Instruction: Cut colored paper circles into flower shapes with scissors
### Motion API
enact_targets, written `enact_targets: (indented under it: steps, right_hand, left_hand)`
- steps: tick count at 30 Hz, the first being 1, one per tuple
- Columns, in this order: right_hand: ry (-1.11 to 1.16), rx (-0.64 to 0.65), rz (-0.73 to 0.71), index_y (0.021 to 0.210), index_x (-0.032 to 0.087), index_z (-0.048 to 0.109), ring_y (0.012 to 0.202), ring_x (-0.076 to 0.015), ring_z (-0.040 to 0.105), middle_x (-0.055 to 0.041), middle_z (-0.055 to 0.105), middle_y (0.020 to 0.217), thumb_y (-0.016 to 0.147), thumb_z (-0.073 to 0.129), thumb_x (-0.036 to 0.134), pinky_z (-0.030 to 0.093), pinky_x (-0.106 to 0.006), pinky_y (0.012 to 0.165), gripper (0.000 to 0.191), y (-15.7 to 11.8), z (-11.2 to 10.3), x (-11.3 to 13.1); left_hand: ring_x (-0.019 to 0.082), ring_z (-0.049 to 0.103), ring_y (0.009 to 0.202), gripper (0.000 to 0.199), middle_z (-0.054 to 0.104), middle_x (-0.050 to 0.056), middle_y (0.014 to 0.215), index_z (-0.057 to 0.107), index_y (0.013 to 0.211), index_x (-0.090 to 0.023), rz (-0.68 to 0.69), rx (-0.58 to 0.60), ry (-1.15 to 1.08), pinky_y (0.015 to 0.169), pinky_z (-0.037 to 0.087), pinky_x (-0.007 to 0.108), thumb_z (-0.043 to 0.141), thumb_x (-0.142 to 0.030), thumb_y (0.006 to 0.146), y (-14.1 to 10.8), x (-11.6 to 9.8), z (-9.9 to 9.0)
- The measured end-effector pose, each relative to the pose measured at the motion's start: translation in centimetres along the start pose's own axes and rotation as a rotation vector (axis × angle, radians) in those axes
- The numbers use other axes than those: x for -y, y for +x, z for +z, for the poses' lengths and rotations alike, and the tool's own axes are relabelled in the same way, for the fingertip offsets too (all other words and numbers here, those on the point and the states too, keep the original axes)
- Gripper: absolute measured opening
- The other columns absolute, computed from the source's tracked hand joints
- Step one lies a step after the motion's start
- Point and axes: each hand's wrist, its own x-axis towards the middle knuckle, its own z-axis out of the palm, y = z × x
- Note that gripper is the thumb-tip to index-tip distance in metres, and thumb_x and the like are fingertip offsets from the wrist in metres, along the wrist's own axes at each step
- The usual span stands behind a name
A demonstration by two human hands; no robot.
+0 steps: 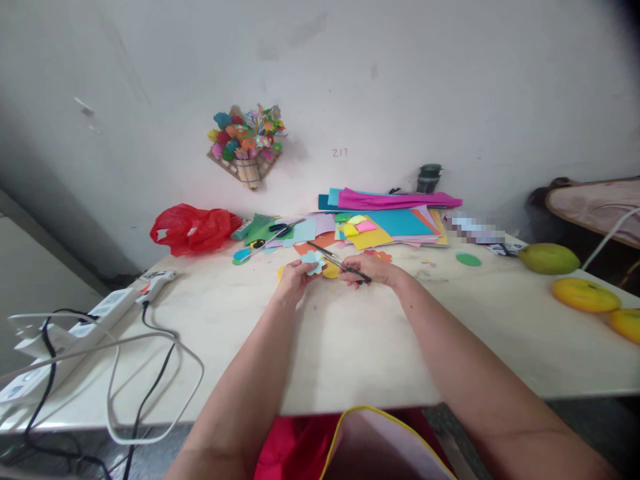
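Near the middle of the table, my left hand (295, 279) pinches a light blue flower-shaped paper piece (313, 262) by its left edge. My right hand (367, 269) is closed round the dark handles of a pair of scissors (345, 268), whose blades point left and up, parted, beside the blue flower. A yellow paper piece (331, 269) shows between the hands under the scissors. Orange-red flower shapes (383, 255) lie just behind my right hand.
Coloured sheets (395, 227) are stacked at the back. A second pair of scissors (283, 228) and a red plastic bag (193, 229) lie back left. A power strip (107, 308) with cables is at left. Mangoes (549, 258) and a green oval (469, 259) lie at right.
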Motion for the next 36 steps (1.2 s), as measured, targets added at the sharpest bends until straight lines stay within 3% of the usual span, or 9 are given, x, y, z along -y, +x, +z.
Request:
enact_targets:
  steps: [8,16,24,36]
  right_hand:
    - [-0.007,-0.022,-0.034,0.07,0.017,0.066,0.042,-0.0072,0.047,0.0036,0.058,0.054,0.053,0.078,0.028,0.039,-0.019,0.038,0.024,0.2,-0.4,-0.2]
    - [0.252,-0.281,-0.104,0.083,0.015,0.057,0.046,-0.0105,0.053,0.0048,0.056,0.052,0.05,0.079,0.026,0.039,-0.021,0.046,0.041,0.2,0.0,0.3]
    - [0.332,-0.314,-0.145,0.08,0.017,0.056,0.05,-0.0105,0.053,0.0069,0.057,0.054,0.048,0.071,0.018,0.04,-0.022,0.048,0.035,1.3,2.5,0.9]
    - [0.313,-0.275,-0.125,0.077,0.017,0.056,0.048,-0.0098,0.049,0.0081,0.052,0.051,0.047,0.065,0.016,0.034,-0.021,0.046,0.03,0.9,2.4,1.3]
  left_hand:
    - [0.022,0.068,0.079,0.018,0.071,0.013,0.088,0.067,0.077,-0.008,-0.041,0.012,0.003,0.065,0.055,0.026,0.066,-0.009,0.059,-0.1,0.0,-0.1]
    - [0.02,0.067,0.067,0.019,0.069,0.01,0.073,0.066,0.073,-0.008,-0.058,0.019,0.07,0.061,0.054,0.027,0.071,-0.011,0.054,-0.1,0.3,0.1]
    - [0.018,0.064,0.057,0.02,0.067,0.007,0.063,0.067,0.066,-0.009,-0.105,0.114,0.15,0.056,0.051,0.026,0.075,-0.014,0.048,-0.1,0.9,0.5]
    - [0.017,0.062,0.054,0.018,0.065,0.006,0.06,0.067,0.065,-0.008,-0.113,0.127,0.134,0.056,0.052,0.028,0.074,-0.011,0.049,-0.3,0.8,0.7]
